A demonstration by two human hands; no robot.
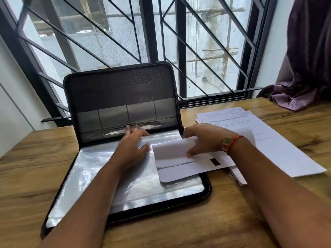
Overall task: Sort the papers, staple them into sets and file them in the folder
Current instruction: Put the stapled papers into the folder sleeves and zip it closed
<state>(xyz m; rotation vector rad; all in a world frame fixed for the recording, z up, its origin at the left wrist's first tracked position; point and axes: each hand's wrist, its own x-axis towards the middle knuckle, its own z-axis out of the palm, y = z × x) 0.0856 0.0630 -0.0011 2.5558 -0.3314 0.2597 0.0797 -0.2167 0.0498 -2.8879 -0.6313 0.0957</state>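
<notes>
Barred window (pixel 206 42) panes fill the back of my feed, and below them a wooden desk (pixel 26 167) runs the full width.

On the left half of the desk I see a black zip folder (pixel 118 90) lying open. Its lid stands upright toward the window and its base lies flat toward the near edge. Clear plastic sleeves (pixel 89 167) cover the base.

The left hand (pixel 132 147) lies on the top sleeve with its fingers straight and spread, grasping nothing. The fingertips reach the metal clip (pixel 150 127) at the hinge.

Just right of it is a set of papers (pixel 175 167), long axis left to right and slightly tilted. Its left end lies over the sleeves at the folder's right side. Its right end sticks out past the folder's right edge, over the desk.

The right hand (pixel 204 138) pinches this set at its far long edge, fingers curled over the edge and thumb pressed on the face that shows. The sheets spread out toward me from those fingers. A red band (pixel 228 143) sits on that wrist.

Further right, a loose stack of printed sheets (pixel 268 140) lies flat, pointing from the far middle of the desk toward its right edge.

A purple curtain (pixel 308 68) hangs over the far right corner.
</notes>
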